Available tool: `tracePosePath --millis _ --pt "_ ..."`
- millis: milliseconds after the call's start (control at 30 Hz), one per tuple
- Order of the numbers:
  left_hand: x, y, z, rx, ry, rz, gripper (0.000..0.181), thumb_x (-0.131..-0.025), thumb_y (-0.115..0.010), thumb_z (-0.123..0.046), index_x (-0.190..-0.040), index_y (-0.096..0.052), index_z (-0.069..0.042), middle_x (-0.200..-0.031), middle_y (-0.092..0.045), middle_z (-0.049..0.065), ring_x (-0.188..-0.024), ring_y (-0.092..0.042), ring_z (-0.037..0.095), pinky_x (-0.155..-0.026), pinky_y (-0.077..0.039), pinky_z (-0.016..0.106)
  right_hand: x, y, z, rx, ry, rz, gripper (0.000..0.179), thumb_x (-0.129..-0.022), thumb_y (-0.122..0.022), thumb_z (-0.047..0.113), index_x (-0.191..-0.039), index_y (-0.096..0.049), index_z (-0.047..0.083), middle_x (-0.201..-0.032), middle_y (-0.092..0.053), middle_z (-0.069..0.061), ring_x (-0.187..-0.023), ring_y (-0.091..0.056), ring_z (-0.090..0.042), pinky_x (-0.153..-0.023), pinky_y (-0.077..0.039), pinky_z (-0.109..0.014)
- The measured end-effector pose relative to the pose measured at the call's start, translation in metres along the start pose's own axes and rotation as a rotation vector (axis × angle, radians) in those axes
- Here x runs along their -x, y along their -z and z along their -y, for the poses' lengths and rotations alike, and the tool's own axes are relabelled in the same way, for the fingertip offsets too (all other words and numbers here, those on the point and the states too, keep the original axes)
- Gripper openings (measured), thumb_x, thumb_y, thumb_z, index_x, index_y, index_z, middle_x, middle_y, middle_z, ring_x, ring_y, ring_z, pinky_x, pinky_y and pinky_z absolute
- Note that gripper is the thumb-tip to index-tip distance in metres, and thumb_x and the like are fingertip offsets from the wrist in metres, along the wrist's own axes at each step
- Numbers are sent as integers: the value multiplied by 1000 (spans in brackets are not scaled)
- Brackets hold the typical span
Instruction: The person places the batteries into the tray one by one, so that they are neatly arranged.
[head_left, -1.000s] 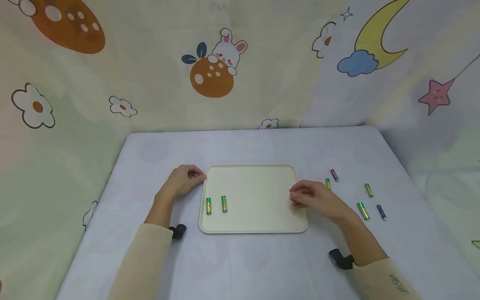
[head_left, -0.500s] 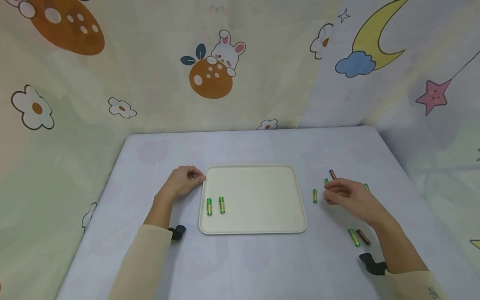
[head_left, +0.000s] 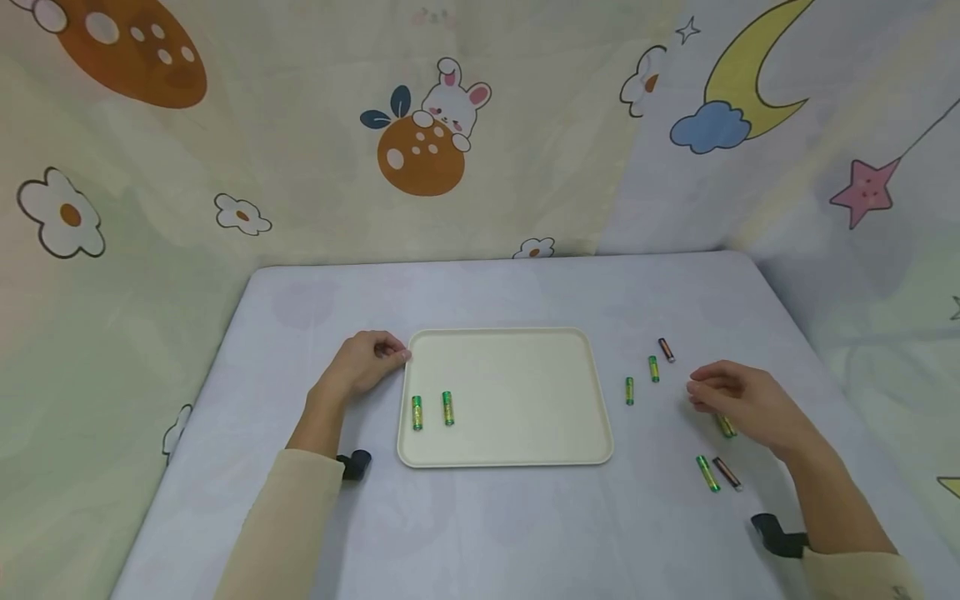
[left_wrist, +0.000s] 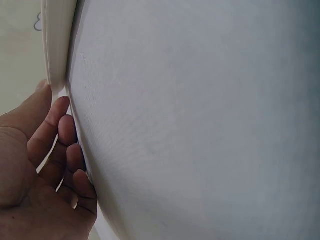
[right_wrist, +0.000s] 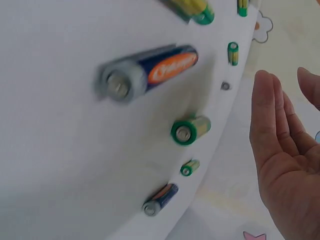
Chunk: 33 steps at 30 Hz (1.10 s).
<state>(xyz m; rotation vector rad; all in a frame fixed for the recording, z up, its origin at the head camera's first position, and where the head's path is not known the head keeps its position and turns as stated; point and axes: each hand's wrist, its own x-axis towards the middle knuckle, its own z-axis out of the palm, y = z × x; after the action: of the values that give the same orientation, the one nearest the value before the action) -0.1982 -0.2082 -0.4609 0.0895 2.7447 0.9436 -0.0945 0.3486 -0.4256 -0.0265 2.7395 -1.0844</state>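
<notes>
My left hand (head_left: pixel 367 363) pinches the left edge of a cream tray (head_left: pixel 517 450), thumb and forefinger at the rim (left_wrist: pixel 56 45) in the left wrist view. Two green batteries (head_left: pixel 417 413) lie side by side in the tray's left part. My right hand (head_left: pixel 744 402) hovers empty over batteries scattered right of the tray, partly covering a green battery (head_left: pixel 725 427). In the right wrist view its fingers (right_wrist: pixel 265 110) are straight, the thumb apart. Below it a blue-and-orange battery (right_wrist: pixel 167 70) and a thicker green battery (right_wrist: pixel 192 130) lie on the cloth.
Left of the right hand lie two small green batteries (head_left: pixel 629 391) and a dark copper-coloured battery (head_left: pixel 667 350). Nearer me are a green battery (head_left: pixel 707 474) and a brown battery (head_left: pixel 727 473). A patterned cloth wall (head_left: pixel 315 167) stands behind the white-covered table (head_left: pixel 480 533).
My right hand has moved right, from the tray's right edge to over the scattered batteries, uncovering some and hiding others. The left hand has stayed at the tray's left edge.
</notes>
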Motion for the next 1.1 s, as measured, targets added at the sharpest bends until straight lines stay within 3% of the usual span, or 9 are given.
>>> tracePosePath --millis 433,733,900,1100 --pt "0 0 0 -3 11 4 27 -99 -67 -39 -110 -72 -14 -100 -65 5 -93 -55 23 -82 -43 37 9 16 -19 168 -82 -66 47 -103 -60 43 -120 -63 -1 -103 -74 -15 -83 -68 -17 -63 -49 -29" --pt "0 0 0 -2 12 5 28 -99 -67 -39 -111 -72 -14 -100 -65 5 -93 -55 23 -82 -43 37 11 13 -29 259 -151 -76 52 -100 -66 41 -119 -61 -7 -110 -68 -27 -99 -64 -44 -68 -52 -41" --pt "0 -1 0 0 12 12 29 -99 -67 -40 -111 -72 -14 -100 -64 5 -93 -54 23 -81 -43 37 10 10 -30 277 -201 -60 56 -95 -72 42 -117 -60 -8 -104 -69 -26 -94 -63 -40 -70 -51 -46" --pt "0 0 1 -2 11 9 29 -99 -67 -40 -111 -71 -14 -101 -65 5 -94 -55 23 -82 -43 37 8 8 -30 293 -223 -39 56 -91 -76 41 -112 -60 -9 -97 -69 -23 -88 -61 -36 -65 -48 -39"
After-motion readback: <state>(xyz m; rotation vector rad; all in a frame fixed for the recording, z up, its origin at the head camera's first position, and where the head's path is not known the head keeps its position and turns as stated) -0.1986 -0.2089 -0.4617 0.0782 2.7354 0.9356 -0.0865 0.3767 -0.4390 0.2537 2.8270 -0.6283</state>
